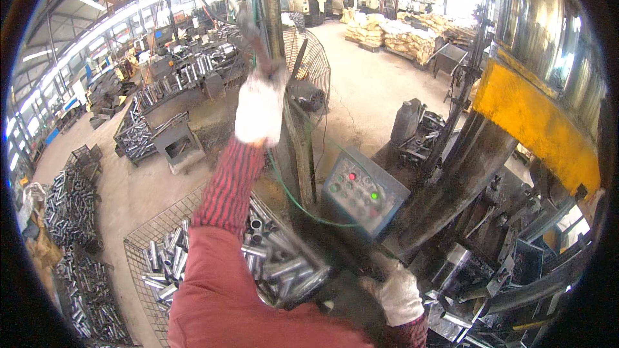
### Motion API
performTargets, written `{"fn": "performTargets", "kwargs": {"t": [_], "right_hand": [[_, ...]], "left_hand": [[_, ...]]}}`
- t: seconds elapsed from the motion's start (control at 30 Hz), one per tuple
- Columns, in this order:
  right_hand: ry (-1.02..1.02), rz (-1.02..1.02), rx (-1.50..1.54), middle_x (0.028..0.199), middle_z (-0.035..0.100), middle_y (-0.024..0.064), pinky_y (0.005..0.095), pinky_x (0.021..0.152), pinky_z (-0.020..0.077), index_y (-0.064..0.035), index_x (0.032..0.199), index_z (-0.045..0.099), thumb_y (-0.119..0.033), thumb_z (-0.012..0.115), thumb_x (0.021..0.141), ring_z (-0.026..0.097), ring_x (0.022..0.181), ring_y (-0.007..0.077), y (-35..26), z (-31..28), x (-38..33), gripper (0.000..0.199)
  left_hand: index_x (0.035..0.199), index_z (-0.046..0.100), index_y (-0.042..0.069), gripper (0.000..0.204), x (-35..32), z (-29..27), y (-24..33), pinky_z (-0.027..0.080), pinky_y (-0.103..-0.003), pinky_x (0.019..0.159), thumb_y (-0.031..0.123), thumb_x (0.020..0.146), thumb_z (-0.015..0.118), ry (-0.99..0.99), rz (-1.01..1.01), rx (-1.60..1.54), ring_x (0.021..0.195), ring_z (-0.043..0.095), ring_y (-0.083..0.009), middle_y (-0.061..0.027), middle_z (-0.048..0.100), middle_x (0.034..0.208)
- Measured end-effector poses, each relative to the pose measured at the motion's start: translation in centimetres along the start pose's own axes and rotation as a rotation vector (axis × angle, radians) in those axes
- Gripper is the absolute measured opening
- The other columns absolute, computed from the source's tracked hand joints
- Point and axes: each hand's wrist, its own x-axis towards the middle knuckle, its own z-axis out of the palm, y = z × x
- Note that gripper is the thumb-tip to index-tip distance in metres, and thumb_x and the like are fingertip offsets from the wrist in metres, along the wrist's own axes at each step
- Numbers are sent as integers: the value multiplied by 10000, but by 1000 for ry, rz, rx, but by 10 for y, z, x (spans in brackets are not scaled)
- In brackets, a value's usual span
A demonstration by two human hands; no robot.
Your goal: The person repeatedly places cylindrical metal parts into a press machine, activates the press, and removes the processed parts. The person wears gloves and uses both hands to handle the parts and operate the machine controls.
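Note:
My left hand, in a white glove, is raised with the arm stretched forward. Its fingers close round a dark, slender tool, blurred and pointing upward in front of an upright post. My right hand, also gloved, is low at the right, beside dark machine parts under the control box. Its fingertips blend into that dark area, so I cannot make out whether they hold anything. The box carries several buttons, with a red and a green light lit. A green cable runs to it.
A wire basket of metal tubes stands below my left arm. A caged fan is beyond my left hand. At the right rises a large press with a yellow block. Farther off are tube bins and stacked sacks.

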Motion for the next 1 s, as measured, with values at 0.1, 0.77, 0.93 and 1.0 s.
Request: {"fn": "performTargets", "kwargs": {"t": [0.1,0.77,0.93,1.0], "right_hand": [[-8,86,84,1235,770,200,448,996,599,-98,1384,719,-357,916,818,746,1151,368,14,1,-8,653],[302,394,413,1202,771,211,391,1024,560,-15,1384,712,-212,815,897,738,1164,316,32,-50,-86,535],[1195,640,421,1110,790,139,386,941,591,21,1326,734,-401,680,1038,754,1018,251,103,-97,-146,514],[1326,563,391,1020,789,131,380,859,608,18,1309,728,-563,626,1075,761,919,229,134,-120,-185,634]], "left_hand": [[1230,730,73,277,65,39,-25,580,-512,885,242,1043,617,-133,171,176,1004,745,-430,-225,754,1087],[1555,577,17,549,-50,73,-30,359,-427,1259,353,1121,581,-172,-148,-245,1481,528,-357,-222,551,1620],[1554,552,-19,508,-262,63,76,444,-404,1227,173,1096,658,-573,-427,-660,1430,573,-296,-195,599,1560],[1516,601,-18,529,-327,54,124,513,-377,1129,141,1036,759,-916,-630,-744,1251,682,-261,-172,687,1439]]}}
